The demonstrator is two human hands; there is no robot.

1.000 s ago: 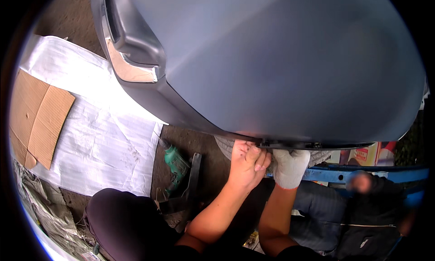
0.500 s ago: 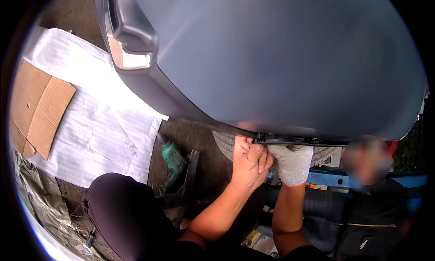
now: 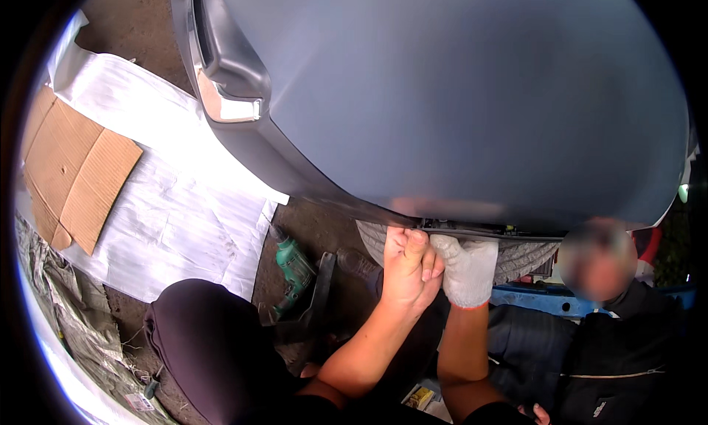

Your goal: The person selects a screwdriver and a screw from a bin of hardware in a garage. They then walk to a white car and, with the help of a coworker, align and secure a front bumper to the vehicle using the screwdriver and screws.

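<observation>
A large grey car body panel (image 3: 457, 100) with a recessed corner moulding fills the upper middle. Along its lower edge runs a black strip (image 3: 483, 230). My bare left hand (image 3: 411, 266) is pressed up at that edge, fingers curled; whatever lies inside them is hidden. Just to its right and touching it, my right hand (image 3: 463, 270), in a white knit glove, is bent with its fingertips at the black strip, partly hidden. Behind both hands a tyre (image 3: 527, 259) shows under the panel. A green drill (image 3: 293, 266) lies on the ground left of my forearms, beside a dark bracket (image 3: 317, 296).
At left, a white sheet (image 3: 192, 211) lies on dark ground with cardboard (image 3: 88, 182) over it and crumpled sacking (image 3: 66, 300) nearer. At lower right a co-worker in a dark jacket (image 3: 612, 351) lies close to my right arm, below a blue metal beam (image 3: 553, 303).
The co-worker's head has risen toward the panel's lower right. The view has shifted slightly. Both my hands remain at the panel edge, with only small changes in the fingers.
</observation>
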